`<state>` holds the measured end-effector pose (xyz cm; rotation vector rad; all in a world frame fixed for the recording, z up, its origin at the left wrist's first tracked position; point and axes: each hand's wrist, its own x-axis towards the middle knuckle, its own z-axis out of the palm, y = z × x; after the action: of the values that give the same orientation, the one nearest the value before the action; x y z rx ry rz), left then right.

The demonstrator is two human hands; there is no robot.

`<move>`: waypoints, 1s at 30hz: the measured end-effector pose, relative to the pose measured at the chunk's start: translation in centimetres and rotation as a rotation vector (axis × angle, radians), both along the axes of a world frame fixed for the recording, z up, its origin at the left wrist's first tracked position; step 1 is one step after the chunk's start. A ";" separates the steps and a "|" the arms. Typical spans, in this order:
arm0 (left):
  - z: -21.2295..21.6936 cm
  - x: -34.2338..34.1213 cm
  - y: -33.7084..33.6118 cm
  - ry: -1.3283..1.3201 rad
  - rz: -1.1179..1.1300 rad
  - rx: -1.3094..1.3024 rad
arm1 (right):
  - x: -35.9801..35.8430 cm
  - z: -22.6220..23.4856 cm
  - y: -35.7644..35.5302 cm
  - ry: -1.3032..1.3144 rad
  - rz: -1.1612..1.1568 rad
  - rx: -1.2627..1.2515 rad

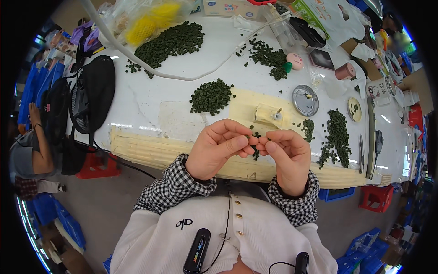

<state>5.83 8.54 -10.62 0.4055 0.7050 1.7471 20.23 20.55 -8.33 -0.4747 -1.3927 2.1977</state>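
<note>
My left hand (219,148) and my right hand (290,157) meet above the table's near edge, their fingertips almost touching. Each is closed in a pinch between thumb and forefinger. A speck of dark green shows at the fingertips of both, seemingly one small dark green piece in each; the fingers cover most of it. Loose pieces of the same kind lie just beyond and beneath the fingers. Past them stands a small yellowish block with a metal post (269,114), on a yellow taped patch. Left of it is a rounded pile of small dark green pieces (211,97).
A larger green pile (175,43) lies farther back, beside a yellow mesh bundle (153,23). More pieces (336,137) are heaped at the right. A round metal dish (305,100) and a black bag (96,98) rest on the table. A white cable (182,76) crosses it.
</note>
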 end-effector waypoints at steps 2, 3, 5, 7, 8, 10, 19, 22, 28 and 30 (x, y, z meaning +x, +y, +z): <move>-0.1 0.1 0.0 0.000 0.012 0.010 | 0.0 -0.1 0.0 0.017 -0.009 0.044; -0.2 0.2 0.0 0.007 0.024 0.017 | 0.0 -0.4 -0.1 0.033 -0.013 0.085; -0.3 0.3 -0.2 0.011 0.029 0.015 | -0.1 -0.4 -0.3 0.038 -0.041 0.145; -0.4 0.2 -0.4 0.005 0.014 0.000 | -0.3 0.2 -0.7 0.015 -0.090 0.183; -0.3 0.2 -0.5 0.010 0.016 0.003 | -0.2 0.1 -0.7 0.002 -0.098 0.243; -0.3 0.2 -0.5 0.017 0.015 0.008 | -0.1 -0.2 -0.5 -0.028 -0.117 0.364; 0.5 0.9 -0.6 0.214 0.131 -0.037 | -0.6 0.6 -1.5 -0.131 -0.224 0.409; 0.8 1.3 -0.5 0.380 0.188 -0.064 | -0.4 0.3 -1.4 -0.156 -0.258 0.561; 0.7 1.7 -0.7 0.399 0.162 -0.064 | -0.6 0.1 -1.1 -0.099 -0.291 0.839; 0.7 1.6 -0.8 0.330 0.139 -0.050 | -0.7 0.1 -0.9 -0.072 -0.266 0.807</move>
<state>7.39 7.76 -9.96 0.6315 1.0303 1.8081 19.57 19.61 -8.25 -0.3992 -1.9581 1.2679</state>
